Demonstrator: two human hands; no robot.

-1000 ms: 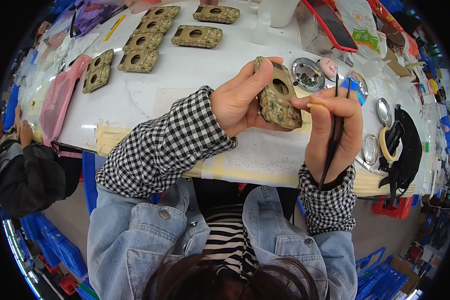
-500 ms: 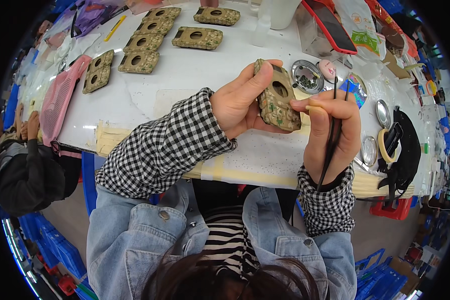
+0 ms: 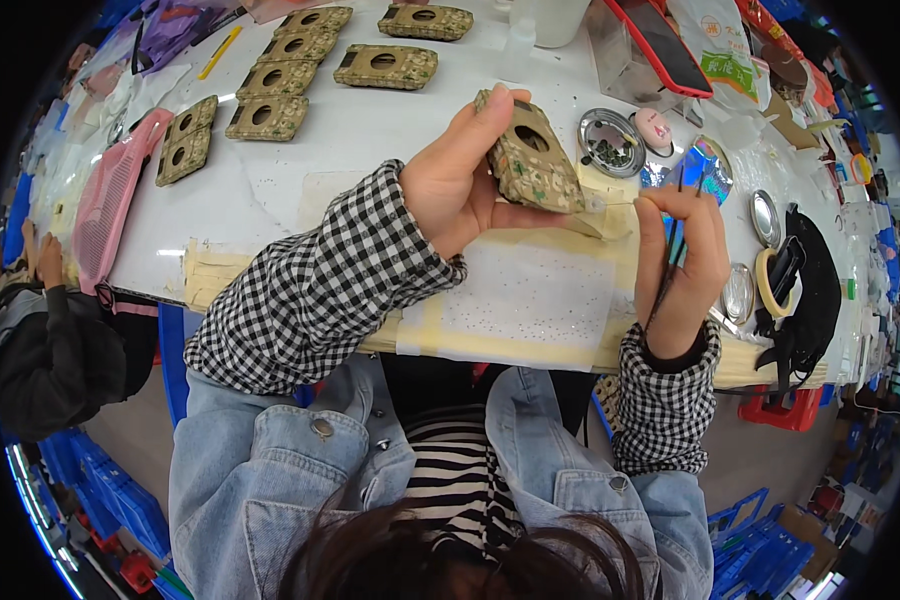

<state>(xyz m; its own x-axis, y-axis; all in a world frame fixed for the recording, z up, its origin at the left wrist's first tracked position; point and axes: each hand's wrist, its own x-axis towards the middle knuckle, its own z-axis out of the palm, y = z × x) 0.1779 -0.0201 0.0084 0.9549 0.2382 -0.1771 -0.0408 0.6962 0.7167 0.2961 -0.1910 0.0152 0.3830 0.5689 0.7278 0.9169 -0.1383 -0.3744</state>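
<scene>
My left hand (image 3: pixel 448 195) is closed around a camouflage-patterned toy tank hull (image 3: pixel 537 182), which is tilted, its round hole facing up. To its right, apart from the hull, my right hand (image 3: pixel 698 258) has thumb and forefinger pinched together. Dark tweezers (image 3: pixel 673 250) lie across that hand, held against the palm with their tips pointing away from me. Whether the pinch itself holds something small, I cannot make out. Just beyond the hands sits a round metal dish (image 3: pixel 585 130) with small dark-green pieces in it, beside a pink egg-shaped item (image 3: pixel 653 128).
Several more camouflage hulls (image 3: pixel 385 66) stand at the far left. A pink mesh pouch (image 3: pixel 120 200) and a yellow pen-like stick (image 3: pixel 220 53) lie there too. Speckled white paper (image 3: pixel 530 305) is taped at the front edge. A red-cased phone (image 3: pixel 660 45) and black cloth (image 3: pixel 815 290) are right.
My right hand has drawn away from the hull, to the right and slightly nearer. My left hand has shifted left and farther away, tilting the hull more.
</scene>
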